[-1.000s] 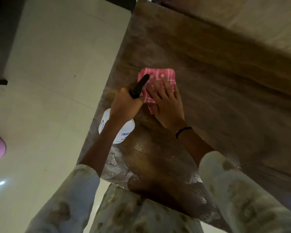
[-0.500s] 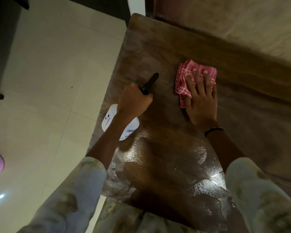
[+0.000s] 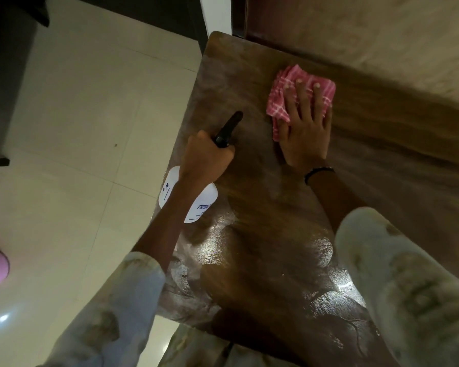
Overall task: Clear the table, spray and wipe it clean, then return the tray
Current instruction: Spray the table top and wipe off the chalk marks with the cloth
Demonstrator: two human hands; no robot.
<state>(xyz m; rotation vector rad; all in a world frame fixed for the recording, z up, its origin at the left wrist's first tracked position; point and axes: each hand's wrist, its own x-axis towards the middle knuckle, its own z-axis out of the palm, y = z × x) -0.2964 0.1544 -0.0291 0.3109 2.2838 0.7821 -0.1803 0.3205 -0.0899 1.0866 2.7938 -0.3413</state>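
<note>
Hands: left hand [image 3: 206, 157] grips spray bottle [image 3: 188, 197], right hand [image 3: 306, 128] seemingly flat, pressing red cloth [image 3: 281, 102] on table [image 3: 263, 260].

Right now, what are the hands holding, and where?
The left hand grips the spray bottle at its black trigger head. The right hand holds nothing; its straight fingers press the pink cloth flat on the table.

cloth [image 3: 277, 105] pink-white check | bottle [image 3: 202, 205] white | table [image 3: 263, 197] brown woodgrain
</note>
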